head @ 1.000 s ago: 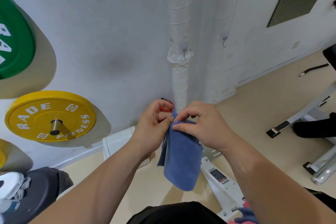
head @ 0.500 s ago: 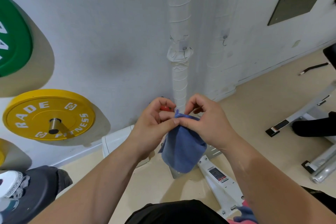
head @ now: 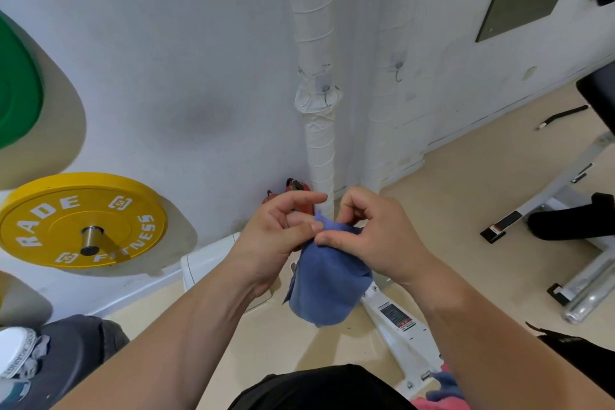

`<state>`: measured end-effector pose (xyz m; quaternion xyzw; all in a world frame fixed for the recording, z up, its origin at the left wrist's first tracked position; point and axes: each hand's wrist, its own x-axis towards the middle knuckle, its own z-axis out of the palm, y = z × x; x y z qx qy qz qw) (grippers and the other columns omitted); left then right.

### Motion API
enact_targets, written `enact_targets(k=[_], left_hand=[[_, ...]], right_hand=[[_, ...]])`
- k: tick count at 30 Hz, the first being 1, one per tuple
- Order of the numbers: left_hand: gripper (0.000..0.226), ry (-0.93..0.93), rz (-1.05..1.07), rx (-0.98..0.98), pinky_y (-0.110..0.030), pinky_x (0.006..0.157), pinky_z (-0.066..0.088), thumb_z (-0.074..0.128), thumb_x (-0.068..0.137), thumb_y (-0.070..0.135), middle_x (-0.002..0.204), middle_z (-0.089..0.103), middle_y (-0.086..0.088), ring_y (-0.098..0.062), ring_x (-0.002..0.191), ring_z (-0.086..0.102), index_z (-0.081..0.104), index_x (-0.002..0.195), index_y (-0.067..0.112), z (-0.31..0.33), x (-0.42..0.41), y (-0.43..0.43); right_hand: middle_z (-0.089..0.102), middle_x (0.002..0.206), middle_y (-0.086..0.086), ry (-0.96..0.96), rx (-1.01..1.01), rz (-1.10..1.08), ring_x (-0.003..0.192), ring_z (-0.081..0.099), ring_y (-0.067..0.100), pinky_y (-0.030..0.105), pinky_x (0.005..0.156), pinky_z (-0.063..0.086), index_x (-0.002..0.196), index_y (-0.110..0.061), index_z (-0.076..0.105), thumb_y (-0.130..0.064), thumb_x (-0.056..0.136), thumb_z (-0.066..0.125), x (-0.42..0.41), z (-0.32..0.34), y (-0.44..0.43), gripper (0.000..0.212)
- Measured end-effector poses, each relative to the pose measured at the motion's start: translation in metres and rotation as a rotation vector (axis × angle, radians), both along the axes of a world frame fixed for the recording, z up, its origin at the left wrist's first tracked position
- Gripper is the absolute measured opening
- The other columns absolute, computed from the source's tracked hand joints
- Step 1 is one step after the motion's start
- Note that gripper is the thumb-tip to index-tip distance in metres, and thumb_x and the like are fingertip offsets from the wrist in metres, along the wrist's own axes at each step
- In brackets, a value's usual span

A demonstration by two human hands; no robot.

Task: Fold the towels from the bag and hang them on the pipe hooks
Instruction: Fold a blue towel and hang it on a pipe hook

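Seen from above, two bare hands meet in front of a white wrapped pipe. The left hand and right hand each pinch the top corner of a folded blue towel between thumb and fingers. The towel hangs down between and just below the hands, above the floor. A small metal hook sits on the pipe, well above the towel. A yellow weight plate hangs on the wall at left.

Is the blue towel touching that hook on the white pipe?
Apart. The head view shows the blue towel hanging well below the hook, with a bare stretch of white pipe between them.
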<state>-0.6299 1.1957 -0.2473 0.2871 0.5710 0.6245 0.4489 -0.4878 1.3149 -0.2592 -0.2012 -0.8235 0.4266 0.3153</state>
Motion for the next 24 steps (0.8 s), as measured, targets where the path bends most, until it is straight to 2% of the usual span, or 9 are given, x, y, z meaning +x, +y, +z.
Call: enact_targets(k=[1, 3, 6, 10, 14, 17, 19, 22, 24], left_hand=[[0.032, 0.026, 0.049, -0.002, -0.036, 0.079, 0.050, 0.072, 0.077, 0.008, 0.086, 0.072, -0.028, -0.030, 0.084, 0.066, 0.077, 0.103, 0.025, 0.001, 0.001, 0.002], [0.025, 0.095, 0.173, 0.003, -0.034, 0.071, 0.044, 0.068, 0.085, 0.004, 0.077, 0.074, -0.013, -0.025, 0.076, 0.062, 0.074, 0.097, 0.026, 0.004, -0.002, 0.005], [0.021, 0.140, 0.262, 0.055, -0.027, 0.061, 0.046, 0.050, 0.101, -0.003, 0.067, 0.070, 0.003, -0.012, 0.063, 0.063, 0.058, 0.097, 0.016, 0.016, -0.012, 0.006], [0.032, 0.280, 0.290, 0.051, -0.020, 0.060, 0.042, 0.043, 0.098, -0.011, 0.063, 0.064, 0.012, -0.001, 0.060, 0.059, 0.056, 0.080, 0.012, 0.025, -0.027, 0.005], [0.044, 0.444, 0.310, -0.026, -0.012, 0.062, 0.042, 0.045, 0.095, -0.010, 0.070, 0.066, 0.013, 0.000, 0.069, 0.057, 0.069, 0.071, 0.017, 0.022, -0.034, 0.005], [0.046, 0.472, 0.329, -0.036, -0.011, 0.070, 0.046, 0.046, 0.096, -0.008, 0.076, 0.071, 0.016, 0.002, 0.076, 0.062, 0.074, 0.073, 0.020, 0.020, -0.033, 0.003], [0.045, 0.482, 0.328, -0.038, -0.017, 0.075, 0.048, 0.047, 0.098, -0.006, 0.077, 0.071, 0.017, 0.001, 0.079, 0.062, 0.074, 0.075, 0.020, 0.019, -0.032, 0.003], [0.038, 0.450, 0.308, 0.000, -0.033, 0.076, 0.050, 0.048, 0.101, -0.001, 0.083, 0.070, 0.003, -0.013, 0.081, 0.061, 0.073, 0.086, 0.024, 0.020, -0.033, 0.002], [0.031, 0.381, 0.253, 0.009, -0.033, 0.069, 0.047, 0.047, 0.102, 0.001, 0.079, 0.062, -0.006, -0.016, 0.073, 0.056, 0.064, 0.103, 0.026, 0.024, -0.036, 0.000]], right_hand=[[0.051, 0.069, 0.000, -0.019, -0.019, 0.016, 0.061, 0.043, 0.006, 0.020, 0.057, 0.039, 0.072, -0.025, 0.047, -0.039, 0.067, 0.088, 0.002, 0.000, 0.002, 0.044], [0.054, 0.074, -0.003, -0.080, -0.066, 0.055, 0.066, 0.047, 0.006, 0.018, 0.062, 0.041, 0.078, -0.024, 0.051, -0.031, 0.071, 0.087, 0.008, -0.002, 0.007, 0.038], [0.063, 0.082, -0.010, -0.197, -0.047, 0.098, 0.075, 0.056, 0.008, 0.022, 0.072, 0.046, 0.082, -0.029, 0.058, -0.019, 0.079, 0.082, 0.019, -0.006, 0.015, 0.026], [0.070, 0.082, -0.012, -0.212, -0.090, 0.091, 0.079, 0.064, 0.005, 0.020, 0.077, 0.046, 0.083, -0.027, 0.071, -0.014, 0.083, 0.079, 0.025, -0.009, 0.025, 0.016], [0.069, 0.081, -0.001, -0.161, -0.089, 0.046, 0.081, 0.064, 0.024, 0.041, 0.079, 0.051, 0.082, -0.023, 0.067, -0.032, 0.083, 0.075, 0.023, 0.002, 0.032, 0.012], [0.067, 0.074, -0.002, -0.076, -0.190, 0.082, 0.071, 0.063, 0.015, 0.030, 0.071, 0.053, 0.082, -0.015, 0.062, -0.010, 0.086, 0.077, 0.020, 0.012, 0.035, 0.017], [0.060, 0.064, -0.007, -0.031, -0.267, 0.087, 0.062, 0.054, 0.008, 0.020, 0.062, 0.046, 0.082, -0.016, 0.055, -0.002, 0.088, 0.073, 0.017, 0.018, 0.033, 0.024], [0.069, 0.076, 0.017, 0.069, -0.449, 0.083, 0.068, 0.059, 0.017, 0.030, 0.064, 0.049, 0.104, -0.024, 0.050, -0.001, 0.095, 0.064, 0.013, 0.024, 0.025, 0.028], [0.071, 0.088, 0.024, 0.140, -0.550, 0.063, 0.073, 0.063, 0.022, 0.035, 0.068, 0.053, 0.117, -0.030, 0.042, -0.002, 0.098, 0.059, 0.011, 0.027, 0.020, 0.038]])
